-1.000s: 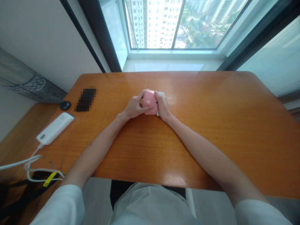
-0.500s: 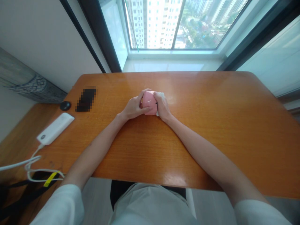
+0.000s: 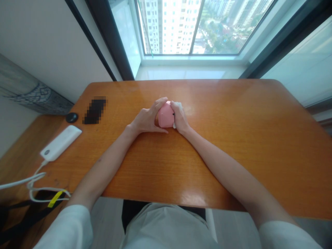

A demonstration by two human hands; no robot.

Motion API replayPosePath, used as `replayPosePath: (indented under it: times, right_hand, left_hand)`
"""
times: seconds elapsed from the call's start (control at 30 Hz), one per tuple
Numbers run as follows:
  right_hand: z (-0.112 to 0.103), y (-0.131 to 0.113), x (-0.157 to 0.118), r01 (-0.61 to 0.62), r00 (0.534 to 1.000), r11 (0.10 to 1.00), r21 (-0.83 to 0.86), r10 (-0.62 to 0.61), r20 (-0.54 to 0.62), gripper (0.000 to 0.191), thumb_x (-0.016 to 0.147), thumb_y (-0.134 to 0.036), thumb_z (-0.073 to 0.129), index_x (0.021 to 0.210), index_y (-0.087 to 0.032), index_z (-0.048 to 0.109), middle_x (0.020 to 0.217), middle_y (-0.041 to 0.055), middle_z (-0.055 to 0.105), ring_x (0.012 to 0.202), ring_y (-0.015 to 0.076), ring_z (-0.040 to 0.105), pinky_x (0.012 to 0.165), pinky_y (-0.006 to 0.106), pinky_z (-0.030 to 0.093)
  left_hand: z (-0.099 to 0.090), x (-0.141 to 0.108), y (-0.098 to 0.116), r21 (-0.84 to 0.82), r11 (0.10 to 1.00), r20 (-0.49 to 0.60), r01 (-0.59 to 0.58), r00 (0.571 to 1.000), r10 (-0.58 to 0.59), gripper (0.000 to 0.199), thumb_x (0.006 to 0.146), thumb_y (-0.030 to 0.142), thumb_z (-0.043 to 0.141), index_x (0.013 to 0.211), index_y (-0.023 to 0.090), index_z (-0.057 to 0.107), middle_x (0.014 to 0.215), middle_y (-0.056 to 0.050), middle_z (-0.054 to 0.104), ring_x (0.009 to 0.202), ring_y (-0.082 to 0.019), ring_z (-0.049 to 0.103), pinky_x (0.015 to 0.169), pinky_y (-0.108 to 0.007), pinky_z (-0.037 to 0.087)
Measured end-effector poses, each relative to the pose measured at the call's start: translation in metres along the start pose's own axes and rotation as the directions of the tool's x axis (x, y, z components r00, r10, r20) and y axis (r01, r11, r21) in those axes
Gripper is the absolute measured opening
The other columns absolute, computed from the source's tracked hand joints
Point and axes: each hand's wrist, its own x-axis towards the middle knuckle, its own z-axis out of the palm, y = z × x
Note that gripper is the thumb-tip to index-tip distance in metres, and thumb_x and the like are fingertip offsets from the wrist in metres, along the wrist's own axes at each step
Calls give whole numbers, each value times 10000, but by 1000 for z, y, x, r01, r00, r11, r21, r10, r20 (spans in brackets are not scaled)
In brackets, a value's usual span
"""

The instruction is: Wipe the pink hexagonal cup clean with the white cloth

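Observation:
A small, rounded, glossy pink object (image 3: pixel 166 116) with a dark spot near its right side is at the middle of the wooden table; its exact kind is unclear. My right hand (image 3: pixel 181 119) grips its right side, thumb on top, with something white and crumpled, perhaps a tissue (image 3: pixel 178 104), showing by the fingers. Around the left side curves my left hand (image 3: pixel 148 119), spread open. Its fingers are at the far edge, close to or touching the pink surface, and its thumb lies stretched out just in front of the near edge.
On the left of the table (image 3: pixel 220 166) are a blurred-out dark rectangle (image 3: pixel 94 110), a round black item (image 3: pixel 72 117) and a white power bank (image 3: pixel 61 143) with a white cable (image 3: pixel 36 186). A window (image 3: pixel 192 27) is beyond the far edge.
My left thumb has come off the top of the pink object and moved down to its near side, and the left hand has opened wider. My right hand stays in place.

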Motion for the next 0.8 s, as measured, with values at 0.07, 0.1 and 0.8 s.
replayPosePath:
  times: [0.07, 0.1, 0.8]
  right_hand:
    - [0, 1, 0, 0, 1000, 1000, -3, 0, 2, 674, 996, -940, 554, 840, -284, 558, 842, 9, 544, 803, 194, 540, 680, 359, 480]
    - [0, 1, 0, 1, 1000, 1000, -3, -1, 2, 677, 993, -942, 558, 833, -284, 558, 837, 10, 544, 799, 194, 538, 676, 359, 476]
    - [-3, 13, 7, 25, 999, 1000, 8, -25, -22, 681, 991, -943, 577, 817, -285, 587, 838, -15, 558, 806, 184, 548, 780, 373, 488]
  left_hand:
    - [1, 0, 4, 36, 999, -6, 34, 999, -34, 1420, 771, 852, 979, 1884, 289, 299, 1885, -204, 481, 1589, -420, 695, 1090, -451, 715]
    - [2, 0, 5, 48, 998, -12, 44, 999, -43, 1376, 793, 816, 978, 1876, 290, 310, 1876, -201, 495, 1581, -413, 704, 1066, -441, 721]
    - [7, 4, 15, -102, 991, -126, 92, 987, -104, 1252, 713, 752, 1022, 1750, 279, 503, 1637, -165, 737, 1301, -358, 833, 1033, -417, 688]
